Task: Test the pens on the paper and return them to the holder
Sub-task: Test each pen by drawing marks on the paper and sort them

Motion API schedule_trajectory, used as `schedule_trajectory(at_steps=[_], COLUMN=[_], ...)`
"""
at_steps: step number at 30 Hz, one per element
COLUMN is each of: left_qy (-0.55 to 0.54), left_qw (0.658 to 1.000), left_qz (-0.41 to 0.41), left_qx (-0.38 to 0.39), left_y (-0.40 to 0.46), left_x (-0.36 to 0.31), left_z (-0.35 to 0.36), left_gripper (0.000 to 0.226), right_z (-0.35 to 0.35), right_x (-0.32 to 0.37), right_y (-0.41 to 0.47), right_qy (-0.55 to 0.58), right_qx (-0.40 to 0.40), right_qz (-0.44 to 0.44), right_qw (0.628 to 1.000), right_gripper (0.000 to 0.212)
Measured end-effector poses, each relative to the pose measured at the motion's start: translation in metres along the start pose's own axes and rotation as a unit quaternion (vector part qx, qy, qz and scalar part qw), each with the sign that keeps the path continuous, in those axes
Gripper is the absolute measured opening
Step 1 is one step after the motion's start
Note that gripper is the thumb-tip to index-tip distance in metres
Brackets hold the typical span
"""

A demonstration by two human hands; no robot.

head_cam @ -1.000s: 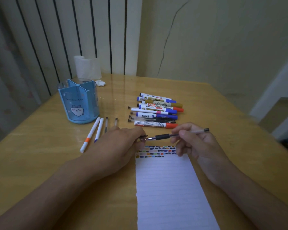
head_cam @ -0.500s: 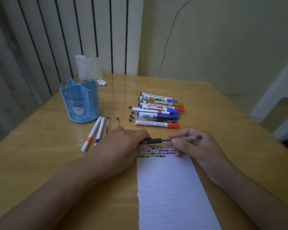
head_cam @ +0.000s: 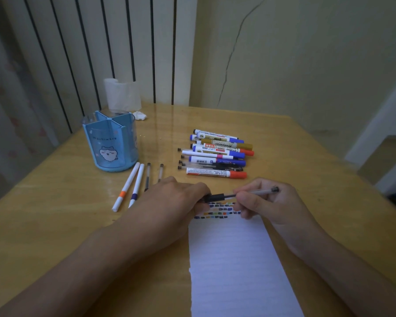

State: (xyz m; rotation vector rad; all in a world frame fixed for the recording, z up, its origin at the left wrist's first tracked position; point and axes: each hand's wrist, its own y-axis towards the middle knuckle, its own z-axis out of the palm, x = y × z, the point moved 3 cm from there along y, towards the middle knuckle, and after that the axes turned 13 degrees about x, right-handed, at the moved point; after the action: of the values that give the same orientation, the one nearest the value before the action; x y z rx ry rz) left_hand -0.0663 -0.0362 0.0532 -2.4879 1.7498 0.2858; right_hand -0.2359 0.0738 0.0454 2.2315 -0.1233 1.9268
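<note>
Two hands, left hand (head_cam: 178,197) and right hand (head_cam: 264,202), grip one pen (head_cam: 240,195) over paper (head_cam: 236,266); roughly nine markers (head_cam: 217,154) piled beyond.

The tip of the clear pen (head_cam: 249,193) is hidden inside the grip of the left hand (head_cam: 176,197); whether a cap sits there cannot be told. The right hand (head_cam: 264,203) covers part of the barrel. The paper (head_cam: 236,266) is cut off by the bottom edge, and both hands hide its top corners. The left hand hides the near ends of two slim pens (head_cam: 148,176). Print on the markers (head_cam: 217,154) is too small to read. The holder (head_cam: 111,143) compartments' floors are not visible.
</note>
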Motion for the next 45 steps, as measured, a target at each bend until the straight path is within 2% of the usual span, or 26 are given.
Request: schedule_trajectory(at_steps=[12,16,21,25,30,35,42,45], left_qy=[-0.032,-0.034,-0.020,-0.061,-0.058,-0.019,-0.022,-0.036], left_qw=[0.998,0.996,0.994,0.994,0.993,0.995,0.994,0.993], left_qz=[0.037,0.045,0.065,0.065,0.078,0.070,0.071,0.015], left_qx=[-0.051,-0.066,-0.083,-0.066,-0.062,-0.076,-0.083,-0.111], left_y=[-0.003,-0.002,-0.004,-0.003,-0.004,-0.004,-0.002,-0.004], left_x=[0.001,0.006,0.004,0.002,-0.001,-0.001,0.006,0.017], left_z=[-0.001,0.000,-0.001,-0.001,0.003,0.004,-0.001,-0.008], left_gripper=[0.026,0.033,0.024,0.030,0.026,0.030,0.028,0.025], right_z=[0.000,-0.002,0.000,0.002,0.003,0.001,0.000,-0.003], right_x=[0.003,0.004,0.001,0.001,-0.002,0.004,-0.002,-0.003], right_y=[-0.001,0.004,0.005,0.002,0.002,0.005,0.008,0.010], right_qy=[-0.012,-0.018,-0.007,0.016,0.028,-0.024,-0.045,-0.069], right_qx=[-0.003,-0.008,-0.001,-0.002,0.001,0.008,0.012,0.005], right_qz=[-0.005,-0.006,0.001,-0.002,0.005,-0.004,-0.006,-0.001], right_qw=[1.000,1.000,1.000,1.000,1.000,1.000,0.999,0.998], right_gripper=[0.017,0.019,0.024,0.023,0.022,0.026,0.041,0.041])
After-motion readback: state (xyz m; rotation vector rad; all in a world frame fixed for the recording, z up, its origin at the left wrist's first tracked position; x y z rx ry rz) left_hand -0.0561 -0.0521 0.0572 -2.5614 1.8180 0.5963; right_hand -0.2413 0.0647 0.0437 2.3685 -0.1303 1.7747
